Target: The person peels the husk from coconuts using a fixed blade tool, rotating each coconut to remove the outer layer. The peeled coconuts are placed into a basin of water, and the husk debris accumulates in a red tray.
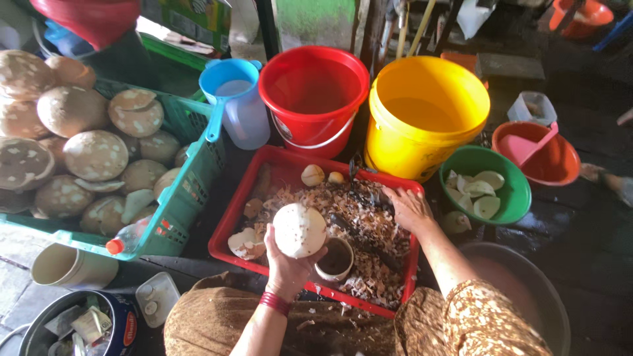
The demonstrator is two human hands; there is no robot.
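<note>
My left hand (pixel 288 264) holds a round, mostly peeled white coconut (pixel 299 229) above the near side of a red tray (pixel 232 214). The tray is full of brown and white coconut shavings (pixel 369 231). My right hand (pixel 409 207) rests palm down on the shavings at the tray's far right, its fingers on a dark tool-like thing (pixel 369 196) that is hard to make out. A small cup (pixel 335 258) sits in the tray just right of my left hand. Two small coconut pieces (pixel 312 175) lie at the tray's far edge.
A green crate (pixel 188 191) of brown-skinned coconuts stands at the left. Behind the tray are a blue jug (pixel 239 105), a red bucket (pixel 314 99) and a yellow bucket (pixel 422 115). A green bowl (pixel 511 198) with white pieces and an orange bowl (pixel 550 158) sit right. A metal basin (pixel 534 296) is at the near right.
</note>
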